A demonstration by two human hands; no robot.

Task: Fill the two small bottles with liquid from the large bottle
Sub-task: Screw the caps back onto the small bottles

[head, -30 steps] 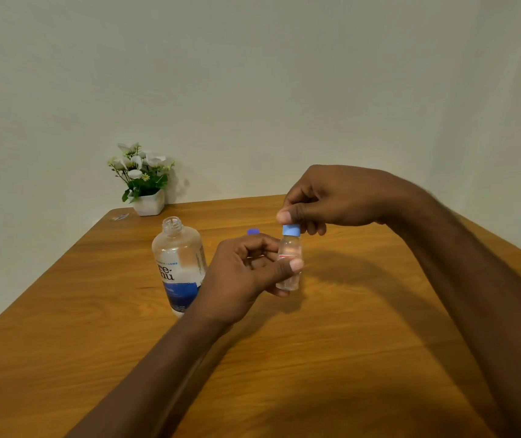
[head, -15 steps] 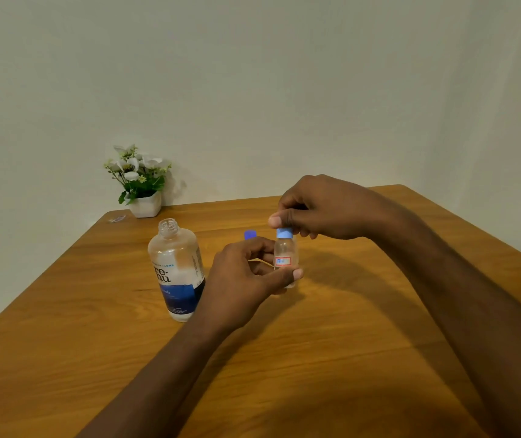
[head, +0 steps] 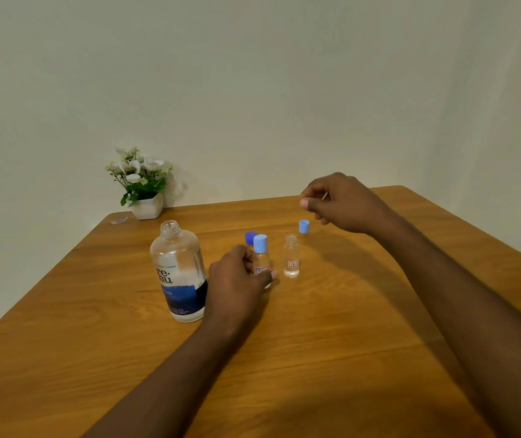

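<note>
The large clear bottle [head: 178,273] with a blue label stands uncapped left of centre on the table; its dark blue cap [head: 250,237] lies behind. My left hand [head: 237,279] grips a small bottle [head: 260,259] that wears a light blue cap and stands on the table. Just right of it stands a second small bottle [head: 291,260], uncapped, with a little clear liquid at the bottom. Its light blue cap [head: 304,226] rests on the table behind it. My right hand [head: 344,203] hovers above and right of that cap, fingers curled in, holding nothing.
A white pot of flowers [head: 145,188] stands at the far left corner of the wooden table [head: 316,358], against the wall. A small clear scrap [head: 119,220] lies beside it. The table's right edge runs close behind my right forearm.
My right hand let go of the capped small bottle's top and moved up and right. My left hand lowered that bottle onto the table. The second small bottle and its cap have come into view.
</note>
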